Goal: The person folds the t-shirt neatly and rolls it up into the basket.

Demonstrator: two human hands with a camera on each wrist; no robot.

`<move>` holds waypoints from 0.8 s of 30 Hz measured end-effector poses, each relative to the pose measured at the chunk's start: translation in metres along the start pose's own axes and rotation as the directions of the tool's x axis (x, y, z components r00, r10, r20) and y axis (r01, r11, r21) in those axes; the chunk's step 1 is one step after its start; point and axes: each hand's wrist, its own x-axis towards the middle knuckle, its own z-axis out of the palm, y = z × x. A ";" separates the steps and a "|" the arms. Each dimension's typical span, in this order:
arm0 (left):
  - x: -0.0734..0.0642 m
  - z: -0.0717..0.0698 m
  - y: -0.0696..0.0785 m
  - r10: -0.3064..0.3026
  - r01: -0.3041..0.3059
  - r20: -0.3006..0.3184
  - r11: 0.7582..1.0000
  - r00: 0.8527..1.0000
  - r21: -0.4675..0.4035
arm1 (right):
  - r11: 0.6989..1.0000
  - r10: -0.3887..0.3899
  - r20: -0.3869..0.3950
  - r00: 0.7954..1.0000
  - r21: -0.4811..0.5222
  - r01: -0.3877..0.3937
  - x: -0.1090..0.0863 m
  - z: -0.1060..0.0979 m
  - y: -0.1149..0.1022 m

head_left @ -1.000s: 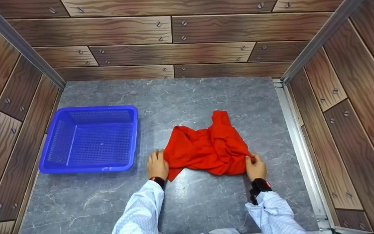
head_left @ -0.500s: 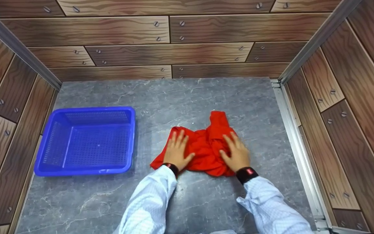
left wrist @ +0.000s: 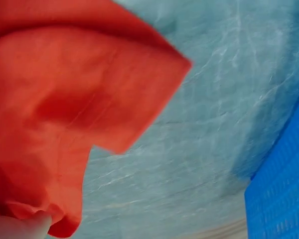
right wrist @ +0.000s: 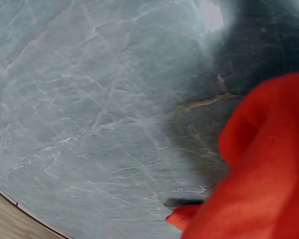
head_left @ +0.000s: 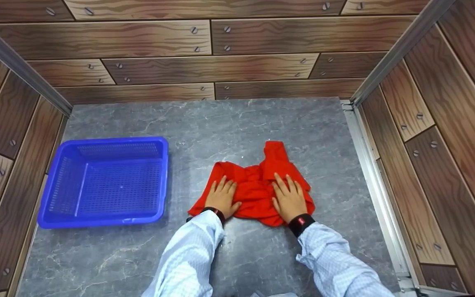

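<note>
A crumpled red garment (head_left: 254,192) lies bunched on the grey marbled surface, and a sleeve-like strip points away from me at its upper right. Spread fingers of my left hand (head_left: 222,198) rest on the garment's left part. On its right part lies my right hand (head_left: 290,201), palm down with the fingers stretched out. The left wrist view shows a pointed corner of the red cloth (left wrist: 89,89) and a fingertip (left wrist: 32,226) at the lower left. In the right wrist view a fold of the red cloth (right wrist: 274,169) fills the lower right; no fingers show there.
A blue perforated plastic basket (head_left: 165,177) stands left of the garment, with nothing visible in it. Wood-patterned walls (head_left: 138,39) enclose the back and both sides. A metal rail (head_left: 369,181) runs along the right edge of the grey surface (head_left: 204,123).
Both hands have left the garment's lower side edges, moved inward and now lie on top of it. The left corner spreads further left, and the right side has been tucked inward somewhat.
</note>
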 end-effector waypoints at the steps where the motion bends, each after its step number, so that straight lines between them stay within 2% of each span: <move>1: -0.001 0.000 -0.001 -0.014 0.014 0.012 1.000 1.000 -0.004 | 1.000 0.008 -0.004 1.000 -0.001 -0.008 0.000 0.000 0.001; 7: -0.001 -0.005 -0.003 -0.059 0.062 0.072 0.997 0.996 -0.043 | 0.997 0.080 -0.015 0.997 0.017 -0.080 0.002 -0.004 0.011; 12: -0.002 -0.005 -0.007 -0.114 0.121 0.132 0.991 0.985 -0.049 | 0.988 0.152 -0.030 0.988 0.033 -0.151 0.000 -0.003 0.024; 17: -0.001 0.000 -0.012 -0.179 0.185 0.123 0.982 0.976 -0.037 | 0.970 0.240 -0.031 0.970 0.058 -0.238 -0.005 0.000 0.037; 20: -0.002 -0.001 -0.015 -0.230 0.233 0.123 0.972 0.965 -0.012 | 0.960 0.275 -0.006 0.961 0.061 -0.274 -0.007 -0.001 0.041; 24: -0.004 -0.004 -0.019 -0.310 0.309 0.142 0.951 0.940 0.028 | 0.948 0.306 0.048 0.951 0.076 -0.309 -0.008 -0.003 0.043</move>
